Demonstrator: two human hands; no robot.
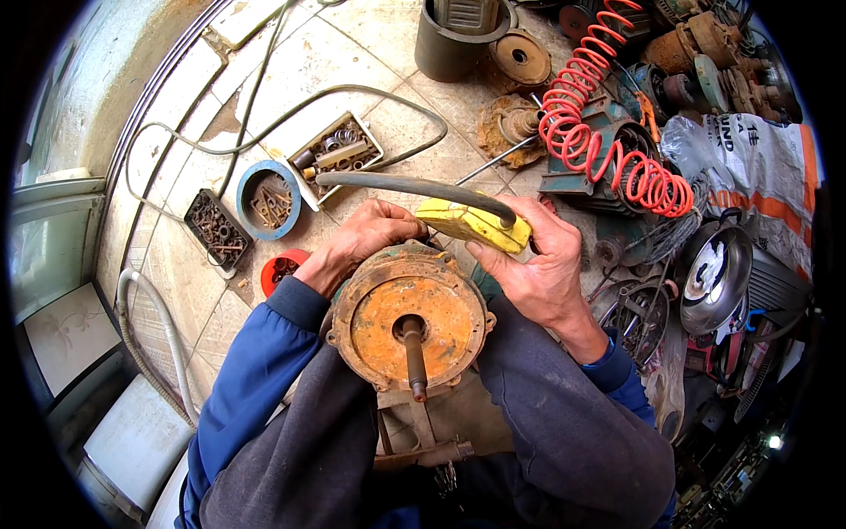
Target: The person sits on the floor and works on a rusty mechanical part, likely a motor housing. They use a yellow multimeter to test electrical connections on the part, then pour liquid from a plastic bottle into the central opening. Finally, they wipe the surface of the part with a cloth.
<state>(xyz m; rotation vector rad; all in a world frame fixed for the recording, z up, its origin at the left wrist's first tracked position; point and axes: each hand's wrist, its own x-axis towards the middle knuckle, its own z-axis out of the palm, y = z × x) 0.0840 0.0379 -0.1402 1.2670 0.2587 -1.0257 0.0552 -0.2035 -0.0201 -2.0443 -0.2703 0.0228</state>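
Observation:
A motor (397, 326) with a round, rusty orange end face and a green body stands between my knees. Its bare shaft (414, 357) sticks out of the centre toward me. My right hand (542, 264) grips a yellow box-shaped device (476, 226) above the motor's far right rim. A thick dark cable (423, 183) leads from that device and arches left. Behind the motor's far left rim, my left hand (374, 231) has its fingers pressed together close to the device's left end. What those fingertips hold is hidden.
Left of the motor are a blue ring-shaped container (243, 212) of bolts, a black tray (214, 231), a red bowl (271, 275) and a white box (377, 141) of parts. A red coiled hose (573, 115) hangs at right, near a metal bowl (716, 273). A dark bucket (445, 57) stands far off.

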